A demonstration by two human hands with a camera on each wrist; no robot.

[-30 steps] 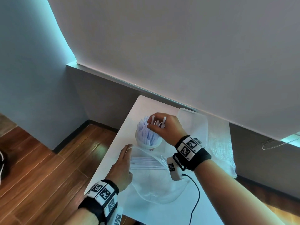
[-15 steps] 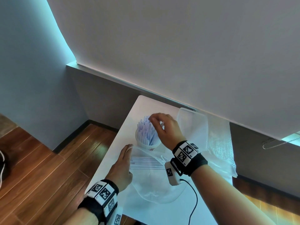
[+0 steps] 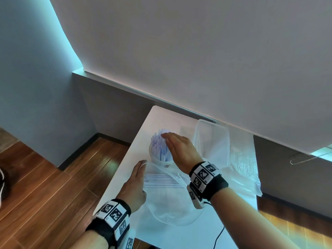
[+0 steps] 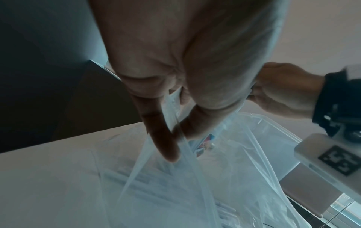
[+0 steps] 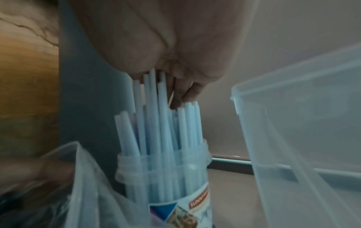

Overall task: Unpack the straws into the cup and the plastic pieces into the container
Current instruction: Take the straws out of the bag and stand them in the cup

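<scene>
A clear cup on the white table holds several pale blue straws standing upright. My right hand lies flat over their tops with straight fingers, and the palm touches the tallest ones. A clear plastic bag lies in front of the cup with more straws inside. My left hand pinches the bag's open edge between thumb and fingers. The clear container stands right of the cup.
A second crumpled plastic bag lies at the table's right side, partly under the container. A black cable runs off the front edge. The table is narrow, with wooden floor to the left and a wall ledge behind.
A second ago my right hand gripped a bunch of straws over the cup. It has let them go into the cup and flattened out over their tops. The left hand has not moved.
</scene>
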